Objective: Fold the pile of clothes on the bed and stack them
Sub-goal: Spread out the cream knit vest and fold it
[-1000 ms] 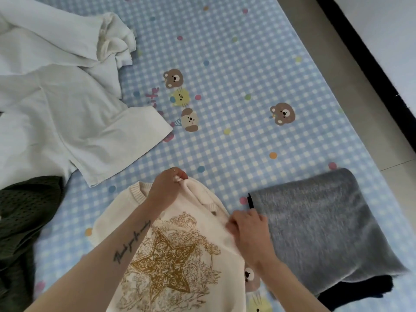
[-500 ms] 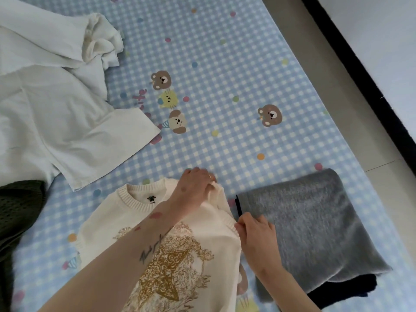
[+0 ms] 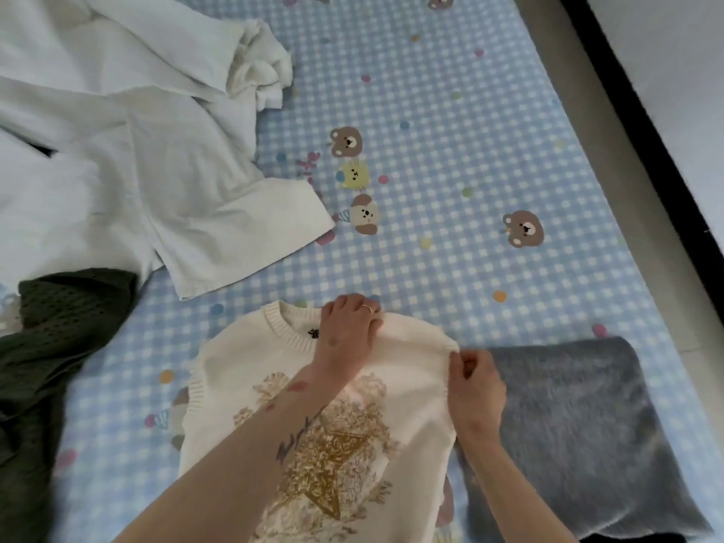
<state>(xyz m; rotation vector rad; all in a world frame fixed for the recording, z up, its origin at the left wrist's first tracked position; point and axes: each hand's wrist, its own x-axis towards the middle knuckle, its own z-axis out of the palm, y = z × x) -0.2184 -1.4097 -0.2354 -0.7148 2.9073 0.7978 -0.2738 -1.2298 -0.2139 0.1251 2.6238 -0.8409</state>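
A cream knit sweater (image 3: pixel 415 370) with a gold star print lies front-up on the blue checked bed sheet (image 3: pixel 450 158). My left hand (image 3: pixel 348 331) grips its top edge just right of the ribbed collar. At the sweater's right shoulder corner, my right hand (image 3: pixel 476 386) pinches the fabric. A folded grey fuzzy garment (image 3: pixel 580 433) lies flat directly right of the sweater, over something black. Unfolded white clothes (image 3: pixel 129 150) sprawl at the upper left, and a dark green mesh garment (image 3: pixel 58 339) lies at the left edge.
The bed's right edge (image 3: pixel 611 213) runs diagonally, with a grey strip and a black band beyond it. Bare sheet with bear prints spreads between the white clothes and the grey garment.
The bunched sweater has been spread flat: collar and right shoulder now show. My left hand slid along the top edge; my right hand pulled the shoulder corner out toward the grey garment.
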